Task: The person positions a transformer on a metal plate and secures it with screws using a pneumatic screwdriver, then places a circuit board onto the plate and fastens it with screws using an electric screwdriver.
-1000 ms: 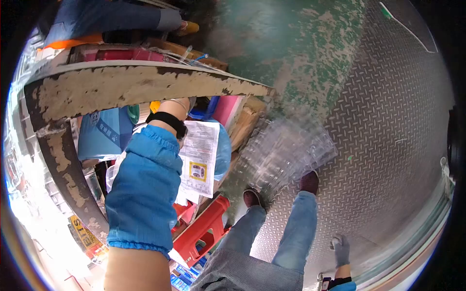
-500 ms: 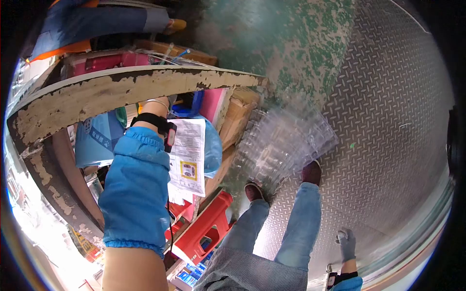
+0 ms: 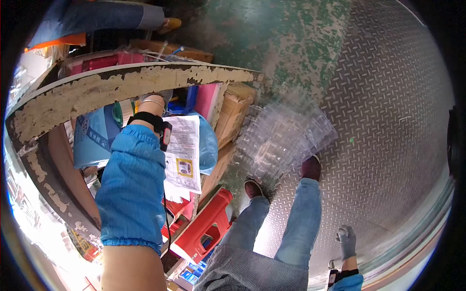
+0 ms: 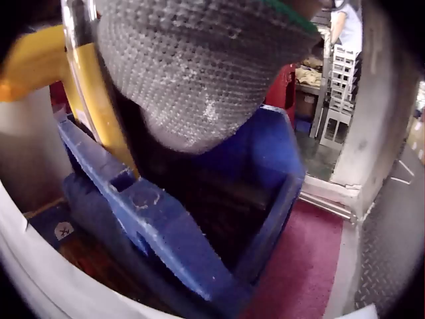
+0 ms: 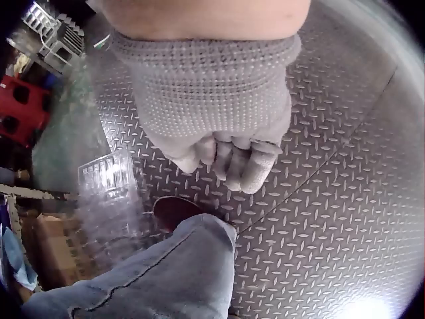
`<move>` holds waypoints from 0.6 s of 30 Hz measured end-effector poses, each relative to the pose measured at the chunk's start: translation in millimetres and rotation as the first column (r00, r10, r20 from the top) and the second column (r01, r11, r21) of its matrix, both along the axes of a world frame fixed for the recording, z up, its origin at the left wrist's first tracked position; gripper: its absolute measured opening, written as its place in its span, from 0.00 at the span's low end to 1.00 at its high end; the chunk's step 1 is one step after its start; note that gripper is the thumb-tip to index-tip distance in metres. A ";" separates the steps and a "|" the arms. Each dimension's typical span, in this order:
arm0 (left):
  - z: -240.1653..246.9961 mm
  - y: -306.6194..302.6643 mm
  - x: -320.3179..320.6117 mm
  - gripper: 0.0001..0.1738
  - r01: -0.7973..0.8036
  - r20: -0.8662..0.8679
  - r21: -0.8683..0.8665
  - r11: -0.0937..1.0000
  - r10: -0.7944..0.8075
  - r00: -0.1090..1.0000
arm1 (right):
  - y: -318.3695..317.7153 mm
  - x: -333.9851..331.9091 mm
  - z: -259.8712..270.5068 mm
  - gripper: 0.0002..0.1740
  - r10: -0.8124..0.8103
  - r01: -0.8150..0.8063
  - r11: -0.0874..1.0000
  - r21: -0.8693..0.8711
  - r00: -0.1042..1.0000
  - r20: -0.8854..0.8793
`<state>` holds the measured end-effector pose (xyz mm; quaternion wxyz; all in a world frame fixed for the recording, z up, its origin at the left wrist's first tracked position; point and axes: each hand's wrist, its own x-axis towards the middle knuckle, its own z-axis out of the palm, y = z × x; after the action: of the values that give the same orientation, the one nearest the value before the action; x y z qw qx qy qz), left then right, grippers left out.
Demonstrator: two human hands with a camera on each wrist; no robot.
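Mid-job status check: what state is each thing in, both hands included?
Left hand: gloved, over the blue bin; grip hidden.
Right hand: gloved, loosely curled, holding nothing.
Blue bin: open-topped, dark inside.
Clear plastic trays: overlapping, on the floor.
Paper sheet: printed side showing.
Beam: paint chipped.
Green floor: paint worn away in patches.

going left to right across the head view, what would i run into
Printed light blue item → dark blue bin → clear plastic trays on the floor → gloved right hand
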<state>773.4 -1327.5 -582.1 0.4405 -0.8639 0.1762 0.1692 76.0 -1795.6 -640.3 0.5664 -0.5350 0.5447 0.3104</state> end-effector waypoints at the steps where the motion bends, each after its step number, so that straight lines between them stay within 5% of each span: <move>1: 0.1 -0.3 0.5 0.22 0.005 0.001 0.007 1.000 -0.005 1.000 | -0.9 -0.8 2.7 0.14 -0.004 0.004 1.000 -0.005 1.000 -0.008; 7: 17.1 14.9 -5.9 0.22 0.063 0.025 0.063 0.996 -0.065 0.998 | -12.2 -4.8 17.2 0.15 -0.046 0.046 0.999 0.012 0.999 0.019; 9: 32.6 10.3 -29.7 0.22 0.166 0.191 -0.047 0.985 -0.154 0.969 | -15.8 -12.5 16.6 0.15 -0.035 0.035 0.999 -0.004 0.999 0.030; 10: 50.6 -12.0 -53.1 0.19 0.232 0.400 -0.252 0.939 -0.118 0.909 | -17.1 -13.7 15.2 0.15 -0.028 0.028 1.000 -0.013 0.999 0.040; 13: 86.5 -34.7 -86.4 0.17 0.138 0.140 -0.226 0.964 -0.108 0.984 | -17.4 -14.6 20.1 0.16 -0.072 0.072 0.997 -0.009 0.997 -0.004; 14: 97.2 -43.2 -109.4 0.15 -0.057 -0.004 -0.697 0.714 0.075 0.997 | -19.1 -15.9 23.5 0.16 -0.046 0.046 0.999 -0.003 0.999 0.008; 15: 112.1 -60.1 -134.1 0.14 -0.395 -0.355 -0.889 0.234 0.194 0.914 | -21.1 -15.5 27.5 0.16 -0.021 0.021 1.000 -0.002 1.000 0.023; 16: 127.3 -77.5 -158.9 0.13 -0.581 -0.653 -0.741 -0.337 0.159 0.740 | -25.9 -12.3 31.6 0.16 0.008 -0.008 1.000 -0.003 0.999 0.041; 17: 153.5 -104.3 -181.5 0.12 -0.626 -0.906 -0.190 -0.757 -0.110 0.409 | -32.3 -6.8 36.9 0.17 0.030 -0.030 1.000 -0.001 0.999 0.020; 18: 177.3 -124.9 -202.0 0.13 -0.497 -0.944 0.023 -0.868 -0.182 0.275 | -38.0 -0.6 44.0 0.17 0.053 -0.053 0.999 0.002 0.999 -0.001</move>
<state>571.4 -1452.4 -404.9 -0.7506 -0.5297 -0.2327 0.3192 75.4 -1833.7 -596.3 0.5583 -0.5483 0.5304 0.3261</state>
